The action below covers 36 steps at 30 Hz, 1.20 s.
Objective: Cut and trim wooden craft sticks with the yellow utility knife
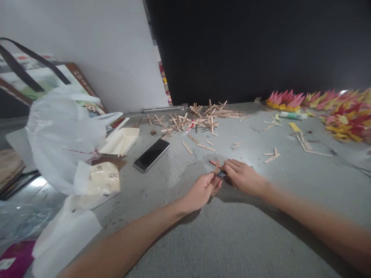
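Surface (174, 247): grey; back edge meets black panel (261, 46), with white wall (113, 50) back left.
Left hand (204, 189): fingers closed on stick (217, 166); stick's upper end pokes above fingertips, slightly tilted.
Right hand (242, 175): curled round small dark tool (222, 174); its kind is mostly hidden by fingers. Red strip shows just beyond stick; cannot tell whether it belongs to tool.
Hand gap: hands close together at stick and tool; cannot tell whether fingers touch.
Left side: phone (151, 155) lies flat, stretch of bare grey between it and left hand. Past phone, tray (120, 142), packet (103, 178) and bag (63, 139) crowd the side.
Ahead: few loose sticks, then heap (203, 120) in crossed pieces near panel edge.
Right side: bare grey from right hand out to three-stick cluster (272, 155); paper flowers (285, 102) and tube (292, 115) farther back, flowers reaching right frame edge.
Near side: forearms enter from both lower corners, bare grey between them.
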Motion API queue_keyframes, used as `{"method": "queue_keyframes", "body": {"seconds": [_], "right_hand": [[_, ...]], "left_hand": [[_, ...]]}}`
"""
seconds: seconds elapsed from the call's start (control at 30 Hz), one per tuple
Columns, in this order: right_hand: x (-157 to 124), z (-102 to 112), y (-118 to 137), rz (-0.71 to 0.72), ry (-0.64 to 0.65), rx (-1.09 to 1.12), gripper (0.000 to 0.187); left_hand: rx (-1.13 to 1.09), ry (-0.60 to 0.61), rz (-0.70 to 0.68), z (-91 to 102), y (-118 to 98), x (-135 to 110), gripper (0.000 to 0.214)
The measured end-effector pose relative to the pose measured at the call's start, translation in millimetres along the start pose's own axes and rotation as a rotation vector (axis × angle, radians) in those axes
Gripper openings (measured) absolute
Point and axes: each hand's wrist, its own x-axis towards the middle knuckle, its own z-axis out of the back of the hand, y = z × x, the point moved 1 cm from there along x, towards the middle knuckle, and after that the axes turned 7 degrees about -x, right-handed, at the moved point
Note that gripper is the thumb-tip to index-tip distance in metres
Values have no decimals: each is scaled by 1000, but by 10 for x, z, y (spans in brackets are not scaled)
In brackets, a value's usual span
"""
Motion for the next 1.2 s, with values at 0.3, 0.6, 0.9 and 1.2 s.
{"method": "queue_keyframes", "body": {"seconds": [0.3,0.6,0.9,1.2], "right_hand": [[1,25,30,-21,-6,-19,24],[-63,3,-22,-17,-65,30,22],[2,99,2,-26,-105,58,17],[17,66,17,-12,-97,1,19]], "left_hand": [[53,0,-38,13,24,-12,44],[69,27,-58,11,15,-32,48],[-42,18,-44,-8,-28,-18,54],[-20,19,-15,-5,14,-18,54]]}}
